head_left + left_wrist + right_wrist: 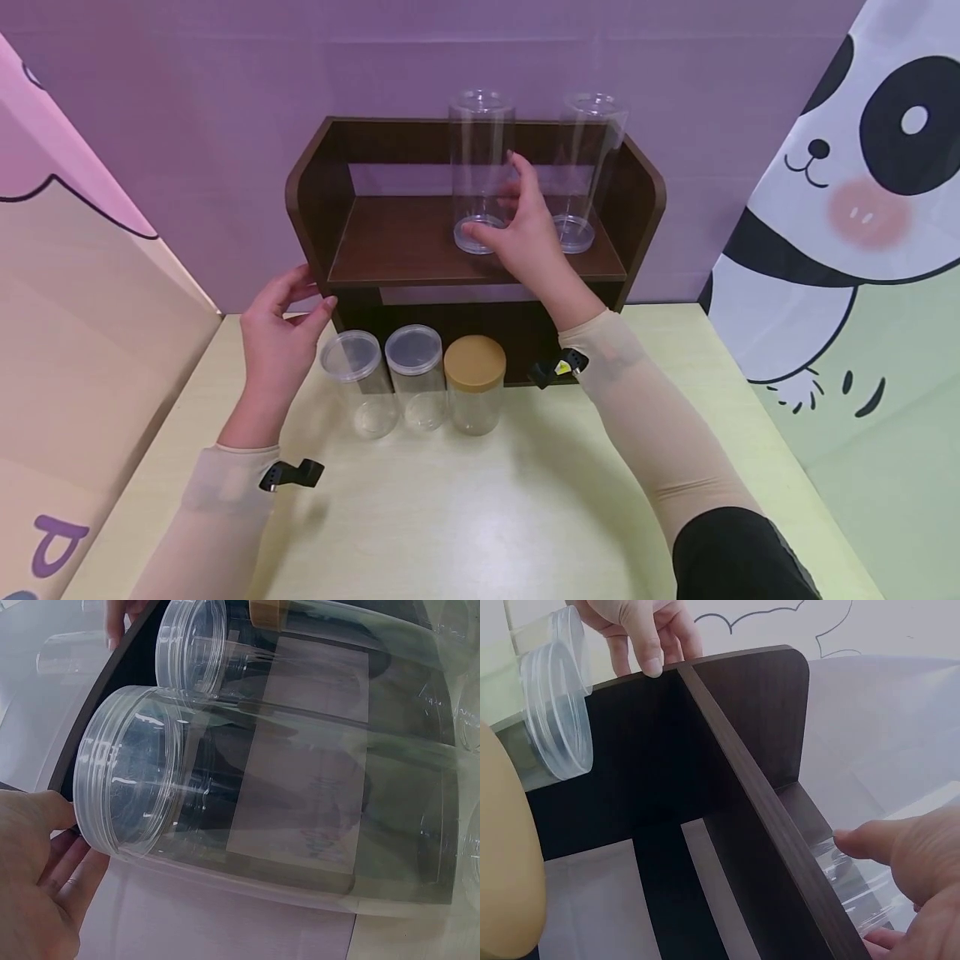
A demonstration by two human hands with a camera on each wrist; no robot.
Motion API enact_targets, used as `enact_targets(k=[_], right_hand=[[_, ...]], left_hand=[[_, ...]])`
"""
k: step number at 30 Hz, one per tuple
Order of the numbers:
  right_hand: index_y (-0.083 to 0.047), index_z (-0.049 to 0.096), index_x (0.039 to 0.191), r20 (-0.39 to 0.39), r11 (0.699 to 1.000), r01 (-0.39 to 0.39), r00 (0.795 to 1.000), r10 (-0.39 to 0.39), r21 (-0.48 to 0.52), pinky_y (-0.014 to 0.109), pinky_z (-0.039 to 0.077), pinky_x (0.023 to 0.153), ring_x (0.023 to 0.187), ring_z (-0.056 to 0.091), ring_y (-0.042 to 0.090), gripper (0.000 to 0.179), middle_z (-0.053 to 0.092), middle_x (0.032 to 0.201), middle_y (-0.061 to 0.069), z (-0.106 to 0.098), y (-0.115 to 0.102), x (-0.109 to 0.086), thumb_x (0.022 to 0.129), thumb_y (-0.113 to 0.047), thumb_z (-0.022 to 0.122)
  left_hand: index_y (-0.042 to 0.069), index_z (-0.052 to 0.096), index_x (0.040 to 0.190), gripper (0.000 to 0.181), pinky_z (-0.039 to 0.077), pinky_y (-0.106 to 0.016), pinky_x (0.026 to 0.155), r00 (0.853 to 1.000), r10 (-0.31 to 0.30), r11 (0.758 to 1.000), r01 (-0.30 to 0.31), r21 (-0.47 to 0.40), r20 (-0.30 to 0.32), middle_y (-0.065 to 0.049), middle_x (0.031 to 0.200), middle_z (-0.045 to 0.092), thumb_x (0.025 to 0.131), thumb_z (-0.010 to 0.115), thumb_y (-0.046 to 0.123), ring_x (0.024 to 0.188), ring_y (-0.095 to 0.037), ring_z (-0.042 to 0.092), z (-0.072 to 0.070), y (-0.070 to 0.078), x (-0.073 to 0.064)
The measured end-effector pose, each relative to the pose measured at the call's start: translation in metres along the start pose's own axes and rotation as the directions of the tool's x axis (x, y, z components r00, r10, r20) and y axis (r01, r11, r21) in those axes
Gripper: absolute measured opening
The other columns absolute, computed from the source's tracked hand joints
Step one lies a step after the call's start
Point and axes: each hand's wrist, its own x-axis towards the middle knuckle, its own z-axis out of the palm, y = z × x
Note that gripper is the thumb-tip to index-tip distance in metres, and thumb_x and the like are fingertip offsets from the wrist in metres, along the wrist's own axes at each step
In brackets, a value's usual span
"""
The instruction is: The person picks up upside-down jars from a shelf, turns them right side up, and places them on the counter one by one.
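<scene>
On the upper board of a dark brown two-tier shelf [397,242] stand two tall clear jars, the left jar [468,179] upright and the right jar [588,158] beside it. My right hand [525,225] holds the left jar low down, thumb at its front and fingers round its right side. In the right wrist view this jar [847,877] is only partly seen beside the thumb. My left hand [285,325] grips the shelf's left side, the thumb on its front edge. Close to that hand stands a clear-lidded jar [356,383].
On the pale table [450,517], a second clear-lidded jar [416,375] and a tan-lidded jar [474,383] continue the row before the shelf's lower tier. A purple backdrop [225,125] rises behind, with printed panels at left and right, the right one showing a panda [847,167].
</scene>
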Motion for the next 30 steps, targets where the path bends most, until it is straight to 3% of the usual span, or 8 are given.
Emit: enact_targets(k=[9, 16, 30], right_hand=[[-0.020, 0.025, 0.173, -0.003, 1.000, 0.020, 1.000, -0.020, -0.016, 0.037, 0.055, 0.113, 0.140, 0.056, 0.027, 0.104, 0.055, 0.149, 0.012, 0.000, 0.000, -0.002, 0.093, -0.013, 0.092], [-0.019, 0.026, 0.173, 0.005, 0.995, 0.096, 0.995, -0.096, 0.012, 0.041, 0.055, 0.112, 0.140, 0.057, 0.029, 0.103, 0.056, 0.148, 0.013, -0.005, 0.003, -0.009, 0.093, -0.012, 0.090], [-0.023, 0.027, 0.174, 0.092, 0.980, 0.195, 0.976, -0.197, 0.028, 0.037, 0.051, 0.118, 0.135, 0.060, 0.019, 0.101, 0.059, 0.144, 0.008, -0.027, 0.009, -0.044, 0.094, -0.014, 0.089]], left_hand=[[0.017, 0.073, 0.146, 0.047, 0.058, -0.011, 0.087, 1.000, 0.003, 1.000, -0.003, 0.004, -0.004, -0.003, 0.134, 0.075, 0.101, 0.082, 0.009, 0.116, -0.009, 0.072, -0.001, 0.000, 0.000], [0.016, 0.073, 0.147, 0.048, 0.057, -0.011, 0.087, 1.000, 0.010, 1.000, -0.010, 0.008, 0.001, -0.004, 0.135, 0.075, 0.101, 0.082, 0.009, 0.116, -0.010, 0.072, 0.000, 0.000, 0.000], [0.020, 0.072, 0.148, 0.048, 0.057, -0.012, 0.088, 1.000, 0.008, 1.000, -0.008, 0.016, 0.006, -0.001, 0.136, 0.074, 0.102, 0.082, 0.013, 0.120, -0.017, 0.071, -0.001, 0.000, -0.001]])
